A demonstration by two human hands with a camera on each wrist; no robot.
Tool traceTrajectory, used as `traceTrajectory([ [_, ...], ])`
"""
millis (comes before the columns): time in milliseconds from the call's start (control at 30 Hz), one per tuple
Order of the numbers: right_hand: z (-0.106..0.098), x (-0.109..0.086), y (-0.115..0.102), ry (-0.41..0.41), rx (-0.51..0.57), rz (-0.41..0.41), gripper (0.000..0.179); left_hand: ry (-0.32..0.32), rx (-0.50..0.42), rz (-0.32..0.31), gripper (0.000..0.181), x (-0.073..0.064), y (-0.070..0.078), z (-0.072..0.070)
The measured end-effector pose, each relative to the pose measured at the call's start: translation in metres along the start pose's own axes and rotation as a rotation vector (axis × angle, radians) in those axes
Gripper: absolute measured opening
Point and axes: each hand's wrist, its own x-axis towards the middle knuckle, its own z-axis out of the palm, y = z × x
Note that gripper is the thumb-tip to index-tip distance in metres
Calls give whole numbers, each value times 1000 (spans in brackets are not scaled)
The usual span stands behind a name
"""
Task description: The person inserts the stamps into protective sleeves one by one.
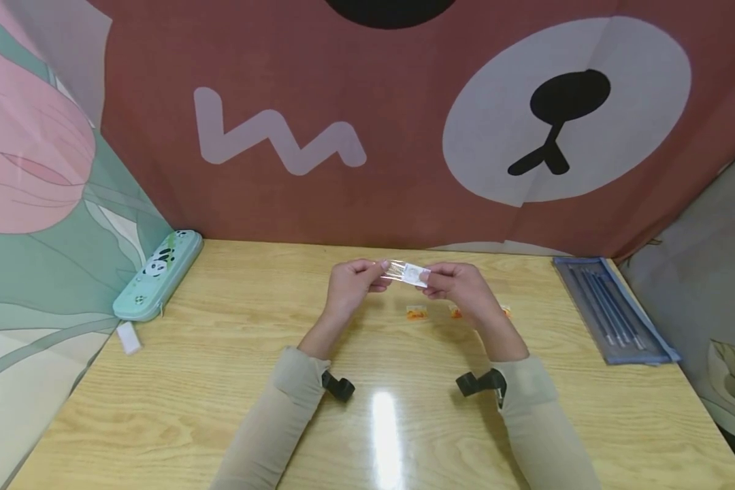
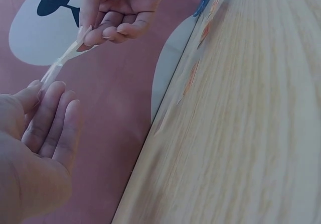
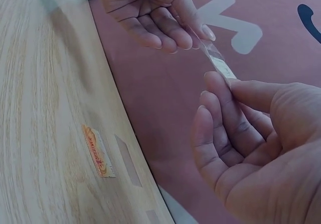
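A wooden table (image 1: 220,422) stands before a reddish-brown backdrop (image 1: 282,204) with a cartoon animal face. Above the table's far part, a person's left hand (image 1: 349,284) and right hand (image 1: 462,289) pinch opposite ends of a small clear-and-white packet (image 1: 407,272) between thumb and fingers. Small orange-and-white pieces (image 1: 416,313) lie below. A mint panda case (image 1: 159,275) sits far left; a blue-edged pouch (image 1: 615,309), far right.

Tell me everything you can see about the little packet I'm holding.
The packet looks thin and flat: glossy clear plastic at left, a whitish panel at right whose markings are too small to read. It is held above the wooden table, the left grip pinching its clear end and the right grip its whitish end. In the head view it slopes down rightward. I can't tell if it's sealed.
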Motion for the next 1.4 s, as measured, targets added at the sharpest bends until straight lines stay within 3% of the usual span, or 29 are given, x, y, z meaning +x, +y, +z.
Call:
traceTrajectory([
  [467, -1, -1, -1, -34, -21, 30, 35, 1, -3, 0, 24, -2, 0, 3],
  [600, -2, 0, 1, -31, -29, 37, 36, -24, -13, -10, 23, -1, -2, 4],
  [967, -5, -1, 5, 3, -10, 31, 39, -110, -49, -75, 25, 0, -5, 7],
  [1167, -4, 0, 2, 28, -18, 24, 38, -157, -93, -148, 24, -2, -4, 6],
  [1400, -3, 2, 2, 28, -48, 38, 39, -174, -103, -200, 27, -2, -5, 3],
])
